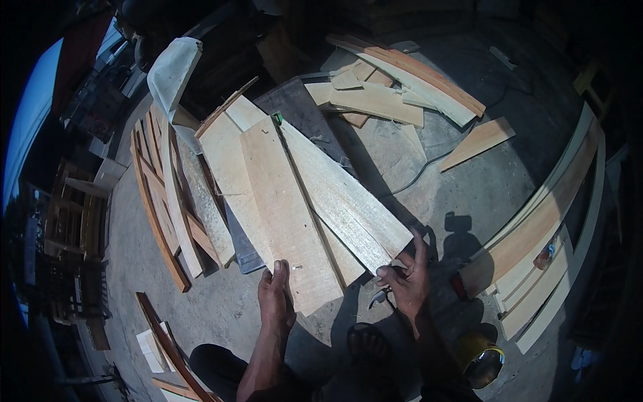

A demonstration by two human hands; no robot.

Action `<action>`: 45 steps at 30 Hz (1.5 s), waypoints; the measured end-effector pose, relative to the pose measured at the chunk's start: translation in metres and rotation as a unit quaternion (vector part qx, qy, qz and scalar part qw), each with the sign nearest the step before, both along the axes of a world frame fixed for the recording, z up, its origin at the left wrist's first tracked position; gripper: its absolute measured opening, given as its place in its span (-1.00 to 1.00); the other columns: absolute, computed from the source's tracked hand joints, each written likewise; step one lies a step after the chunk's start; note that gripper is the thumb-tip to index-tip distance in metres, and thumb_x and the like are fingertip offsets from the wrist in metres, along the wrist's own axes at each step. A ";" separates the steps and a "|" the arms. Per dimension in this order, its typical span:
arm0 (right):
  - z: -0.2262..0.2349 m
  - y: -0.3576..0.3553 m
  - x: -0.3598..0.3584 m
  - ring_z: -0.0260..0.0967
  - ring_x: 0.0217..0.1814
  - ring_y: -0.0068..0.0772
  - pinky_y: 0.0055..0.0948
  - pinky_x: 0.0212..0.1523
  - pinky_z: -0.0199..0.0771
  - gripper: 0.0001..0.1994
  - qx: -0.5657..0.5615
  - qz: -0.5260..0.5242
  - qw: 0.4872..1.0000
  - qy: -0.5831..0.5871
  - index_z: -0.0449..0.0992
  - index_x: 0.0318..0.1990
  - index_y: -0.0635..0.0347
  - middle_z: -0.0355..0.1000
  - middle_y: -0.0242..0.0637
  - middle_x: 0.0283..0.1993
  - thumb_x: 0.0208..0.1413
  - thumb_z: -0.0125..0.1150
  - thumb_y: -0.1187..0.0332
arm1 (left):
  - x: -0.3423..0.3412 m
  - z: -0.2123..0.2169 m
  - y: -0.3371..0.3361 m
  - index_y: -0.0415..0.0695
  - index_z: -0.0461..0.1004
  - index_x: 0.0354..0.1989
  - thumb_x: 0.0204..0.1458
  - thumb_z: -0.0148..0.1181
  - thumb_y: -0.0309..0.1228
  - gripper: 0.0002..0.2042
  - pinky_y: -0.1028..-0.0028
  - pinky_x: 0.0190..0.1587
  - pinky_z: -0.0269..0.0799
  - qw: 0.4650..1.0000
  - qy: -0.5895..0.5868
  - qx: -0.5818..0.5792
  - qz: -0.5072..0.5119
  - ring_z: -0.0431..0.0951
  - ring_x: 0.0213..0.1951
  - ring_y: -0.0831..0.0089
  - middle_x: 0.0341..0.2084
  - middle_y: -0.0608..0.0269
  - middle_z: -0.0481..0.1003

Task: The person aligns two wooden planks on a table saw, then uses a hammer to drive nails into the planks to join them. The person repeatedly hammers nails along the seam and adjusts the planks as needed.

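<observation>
Several pale wooden boards lie overlapped on a dark bench top (pixel 295 100) in front of me. My left hand (pixel 276 298) is closed on the near left corner of a broad wooden board (pixel 284 208), thumb on top and the other fingers hidden below. At the near end of a second plank (pixel 355 201), to the right, my right hand (pixel 407 278) pinches the corner between thumb and fingers. A narrow gap runs between the two boards toward a small green thing (pixel 276 118) at the far end. Under my right hand a shiny curved metal piece (pixel 379 298) shows, its kind unclear.
Long strips (pixel 175 201) lean left of the bench. Offcuts (pixel 375 104) are heaped on the floor beyond, near a dark cable (pixel 422 173). More planks (pixel 542 221) lie at the right. By my feet sits a round yellow-rimmed thing (pixel 483 362). A whitish cover (pixel 173 70) stands far left.
</observation>
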State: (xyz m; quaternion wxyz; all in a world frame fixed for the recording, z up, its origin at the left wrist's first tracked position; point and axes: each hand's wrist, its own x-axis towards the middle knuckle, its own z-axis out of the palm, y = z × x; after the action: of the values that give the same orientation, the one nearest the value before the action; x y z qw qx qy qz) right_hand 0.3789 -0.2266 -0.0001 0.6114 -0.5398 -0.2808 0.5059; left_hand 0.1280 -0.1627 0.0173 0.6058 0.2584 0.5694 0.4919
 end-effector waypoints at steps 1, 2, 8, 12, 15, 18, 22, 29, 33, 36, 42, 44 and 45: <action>0.000 0.000 0.000 0.63 0.01 -0.26 -0.41 -0.18 0.75 0.06 0.003 -0.002 1.000 0.002 -0.26 0.61 0.14 0.54 0.16 0.17 0.16 0.49 0.43 | -0.001 -0.002 0.000 -0.45 0.22 0.35 0.40 0.17 -0.12 -0.37 0.23 0.40 0.30 1.000 0.000 0.004 0.002 0.41 0.30 0.27 0.23 0.01 0.43; -0.001 0.001 0.000 0.63 0.01 -0.26 -0.41 -0.18 0.75 0.07 0.003 -0.001 1.000 0.000 -0.26 0.61 0.14 0.54 0.16 0.16 0.16 0.50 0.42 | -0.001 -0.003 0.001 -0.45 0.22 0.35 0.40 0.17 -0.12 -0.37 0.23 0.39 0.31 1.000 -0.001 0.002 0.005 0.42 0.29 0.27 0.22 0.02 0.44; -0.002 0.003 0.000 0.64 0.00 -0.26 -0.40 -0.18 0.75 0.07 0.011 -0.003 1.000 0.001 -0.26 0.61 0.13 0.54 0.15 0.15 0.16 0.51 0.39 | -0.001 -0.006 0.003 -0.47 0.24 0.32 0.40 0.17 -0.12 -0.39 0.25 0.34 0.37 1.000 -0.013 0.003 0.013 0.47 0.23 0.28 0.18 0.03 0.46; -0.001 0.004 0.000 0.64 -0.01 -0.26 -0.40 -0.17 0.75 0.07 0.006 -0.002 1.000 -0.004 -0.25 0.61 0.13 0.54 0.14 0.14 0.16 0.52 0.38 | 0.002 -0.001 0.003 -0.46 0.26 0.28 0.40 0.18 -0.13 -0.42 0.25 0.32 0.39 1.000 -0.015 0.004 0.014 0.49 0.20 0.31 0.14 0.05 0.47; 0.000 0.005 0.000 0.64 0.00 -0.25 -0.39 -0.17 0.75 0.07 0.006 0.001 1.000 -0.004 -0.26 0.61 0.13 0.54 0.13 0.14 0.16 0.51 0.39 | 0.005 0.004 0.005 -0.45 0.27 0.27 0.39 0.19 -0.14 -0.43 0.26 0.33 0.38 1.000 -0.024 0.003 0.013 0.48 0.20 0.33 0.13 0.06 0.47; 0.001 0.006 0.000 0.63 0.01 -0.25 -0.38 -0.16 0.76 0.07 0.007 0.002 1.000 0.002 -0.27 0.61 0.12 0.54 0.12 0.15 0.17 0.50 0.40 | 0.007 0.007 0.005 -0.45 0.27 0.27 0.38 0.21 -0.14 -0.42 0.25 0.34 0.36 1.000 -0.018 -0.003 0.021 0.46 0.21 0.34 0.13 0.07 0.46; 0.002 0.007 -0.001 0.62 0.04 -0.24 -0.37 -0.15 0.77 0.07 0.005 0.001 1.000 0.007 -0.28 0.61 0.12 0.52 0.12 0.17 0.17 0.48 0.42 | 0.006 0.006 0.005 -0.45 0.25 0.28 0.38 0.22 -0.14 -0.41 0.24 0.36 0.33 1.000 -0.009 -0.001 0.019 0.44 0.23 0.33 0.15 0.07 0.44; 0.002 0.008 -0.001 0.62 0.04 -0.25 -0.37 -0.14 0.77 0.07 0.000 0.000 1.000 0.008 -0.26 0.61 0.11 0.53 0.13 0.17 0.15 0.50 0.43 | 0.000 -0.002 0.002 -0.41 0.20 0.33 0.34 0.23 -0.01 -0.30 0.16 0.39 0.31 1.000 -0.020 -0.021 0.010 0.42 0.29 0.22 0.25 -0.03 0.40; 0.001 0.009 -0.001 0.62 0.02 -0.27 -0.39 -0.16 0.76 0.08 -0.004 -0.004 1.000 0.001 -0.24 0.61 0.11 0.54 0.12 0.15 0.13 0.52 0.42 | 0.005 0.006 -0.023 -0.30 0.16 0.40 0.40 0.08 0.04 -0.32 0.05 0.27 0.47 0.998 -0.026 -0.047 -0.041 0.44 0.29 0.17 0.26 0.03 0.38; 0.000 0.009 -0.002 0.63 0.00 -0.29 -0.42 -0.18 0.74 0.09 -0.007 -0.010 1.000 0.008 -0.24 0.61 0.12 0.54 0.11 0.14 0.13 0.53 0.41 | 0.011 0.014 -0.039 -0.23 0.13 0.41 0.40 0.07 0.05 -0.34 0.04 0.05 0.64 0.992 -0.037 -0.078 -0.090 0.57 0.16 0.08 0.19 0.04 0.43; 0.000 0.010 -0.003 0.63 -0.03 -0.31 -0.44 -0.19 0.73 0.08 -0.004 -0.015 1.000 0.004 -0.23 0.61 0.13 0.56 0.09 0.11 0.12 0.53 0.42 | 0.020 0.019 -0.037 -0.22 0.15 0.40 0.40 0.06 0.06 -0.34 0.11 -0.08 0.68 0.993 -0.016 -0.068 -0.095 0.65 0.01 0.05 0.15 0.03 0.47; 0.001 0.010 -0.003 0.63 -0.03 -0.32 -0.44 -0.19 0.72 0.08 -0.002 -0.013 1.000 0.005 -0.22 0.61 0.12 0.56 0.09 0.11 0.12 0.54 0.41 | 0.021 0.020 -0.037 -0.22 0.16 0.40 0.40 0.06 0.07 -0.35 0.11 -0.09 0.68 0.994 -0.015 -0.063 -0.093 0.65 0.02 0.06 0.13 0.03 0.48; 0.001 0.011 -0.003 0.63 -0.03 -0.32 -0.44 -0.19 0.72 0.09 -0.003 -0.012 1.000 0.002 -0.22 0.61 0.12 0.56 0.08 0.11 0.12 0.54 0.41 | 0.020 0.020 -0.037 -0.22 0.17 0.39 0.40 0.06 0.07 -0.35 0.11 -0.09 0.67 0.993 -0.012 -0.072 -0.092 0.65 0.01 0.06 0.13 0.02 0.48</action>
State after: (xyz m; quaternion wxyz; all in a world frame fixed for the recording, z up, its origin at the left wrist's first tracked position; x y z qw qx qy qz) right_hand 0.3759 -0.2159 0.0008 0.6167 -0.5439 -0.2716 0.5001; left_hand 0.1483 -0.1997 0.0377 0.6720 0.2598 0.5700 0.3951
